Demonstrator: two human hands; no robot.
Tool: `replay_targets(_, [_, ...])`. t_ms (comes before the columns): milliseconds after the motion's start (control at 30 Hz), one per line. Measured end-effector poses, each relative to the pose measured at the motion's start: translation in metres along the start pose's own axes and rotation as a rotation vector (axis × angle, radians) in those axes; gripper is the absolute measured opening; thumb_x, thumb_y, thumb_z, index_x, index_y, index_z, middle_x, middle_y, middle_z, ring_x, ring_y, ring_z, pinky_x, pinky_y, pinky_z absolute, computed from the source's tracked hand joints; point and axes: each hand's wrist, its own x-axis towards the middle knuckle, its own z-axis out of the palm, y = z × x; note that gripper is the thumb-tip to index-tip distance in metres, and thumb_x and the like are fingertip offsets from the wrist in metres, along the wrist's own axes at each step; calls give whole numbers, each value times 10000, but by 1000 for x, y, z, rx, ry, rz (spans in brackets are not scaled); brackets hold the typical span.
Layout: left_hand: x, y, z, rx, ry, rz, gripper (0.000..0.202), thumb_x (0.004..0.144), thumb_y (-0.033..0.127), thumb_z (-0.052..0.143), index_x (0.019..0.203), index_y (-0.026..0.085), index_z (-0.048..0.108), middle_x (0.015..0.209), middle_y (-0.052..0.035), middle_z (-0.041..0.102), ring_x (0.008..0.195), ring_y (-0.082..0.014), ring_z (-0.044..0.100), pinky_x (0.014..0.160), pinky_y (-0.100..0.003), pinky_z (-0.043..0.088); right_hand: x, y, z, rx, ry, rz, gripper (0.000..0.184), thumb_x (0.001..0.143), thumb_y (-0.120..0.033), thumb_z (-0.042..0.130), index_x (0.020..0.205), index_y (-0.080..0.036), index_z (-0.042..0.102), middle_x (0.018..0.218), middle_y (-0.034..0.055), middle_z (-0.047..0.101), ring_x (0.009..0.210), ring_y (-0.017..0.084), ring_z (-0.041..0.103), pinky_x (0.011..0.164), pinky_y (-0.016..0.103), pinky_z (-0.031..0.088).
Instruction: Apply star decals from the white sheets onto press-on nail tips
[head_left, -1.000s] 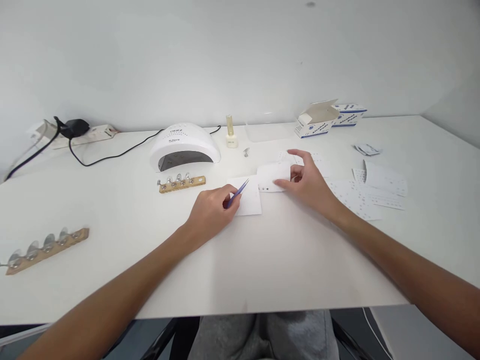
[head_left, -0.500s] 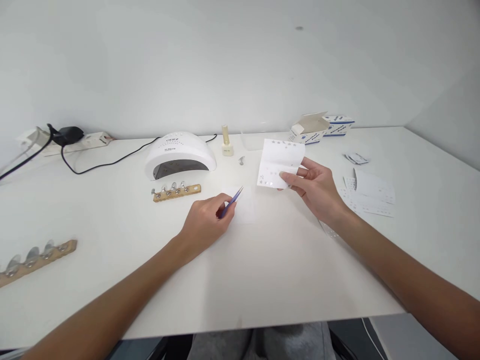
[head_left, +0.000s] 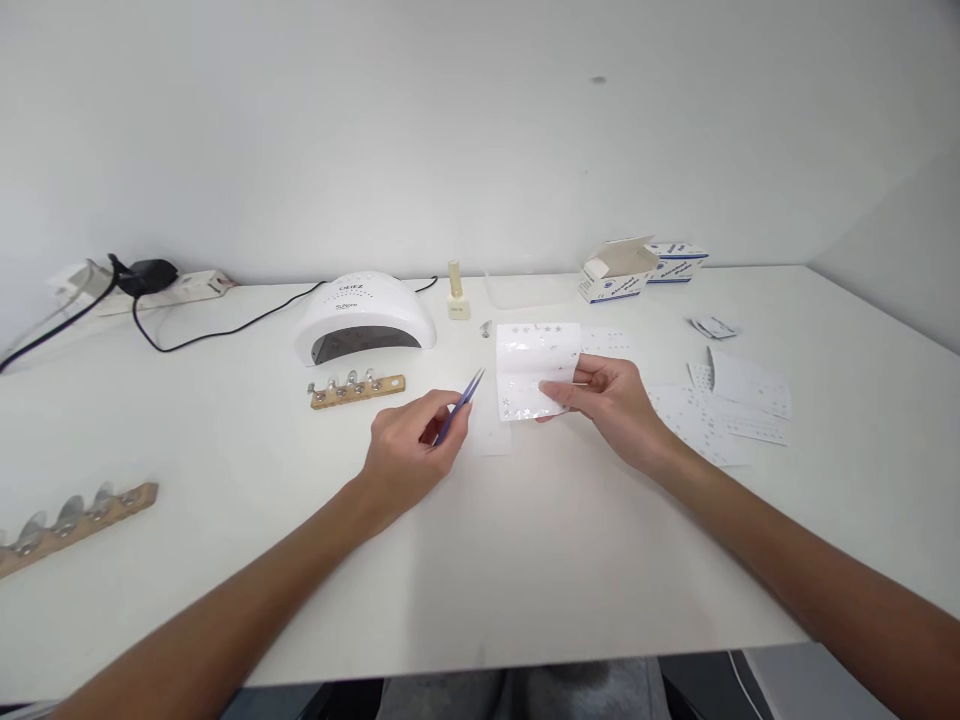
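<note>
My left hand (head_left: 417,436) is closed around blue tweezers (head_left: 456,410), whose silver tips point up and to the right. Between the thumb and fingers of my right hand (head_left: 616,402) is a white sticker sheet (head_left: 534,352) with shiny silver star shapes along its top and lower part. The sheet is raised off the table and tilted, just right of the tweezer tips. Under it, partly covered, a pale square sheet (head_left: 491,440) lies on the table. A small clear nail tip on a stand (head_left: 485,329) is behind the sticker sheet.
A white nail lamp (head_left: 365,305) stands behind a wooden strip (head_left: 360,392) of nail tips; another strip (head_left: 82,527) lies at left. A nail polish bottle (head_left: 458,292), alcohol pad boxes (head_left: 619,272), foil packets (head_left: 712,328) and more sticker sheets (head_left: 750,385) are around. A power strip (head_left: 199,289) sits far left.
My right hand has brought the sticker sheet left and down, nearer to the tweezers. The left hand keeps the tweezers in nearly the same place.
</note>
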Motion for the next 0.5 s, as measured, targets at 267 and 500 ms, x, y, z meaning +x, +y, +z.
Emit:
replay_targets(267, [-2, 1, -1, 2, -53, 102, 100, 837, 138, 593, 744, 173, 587, 525, 70, 419, 446, -35, 348, 449, -185, 305, -3, 4, 4, 41, -109, 77, 241, 817, -334, 703, 1007, -199, 762, 997, 72, 756, 902, 232, 704, 824, 413, 587])
replay_targets(500, [-6, 0, 4, 8, -150, 112, 149, 850, 176, 572, 701, 178, 563, 489, 81, 364, 435, -42, 292, 440, -181, 279, -3, 11, 5, 22, -17, 130, 155, 784, -321, 733, 864, -192, 765, 875, 69, 750, 831, 227, 707, 784, 380, 576])
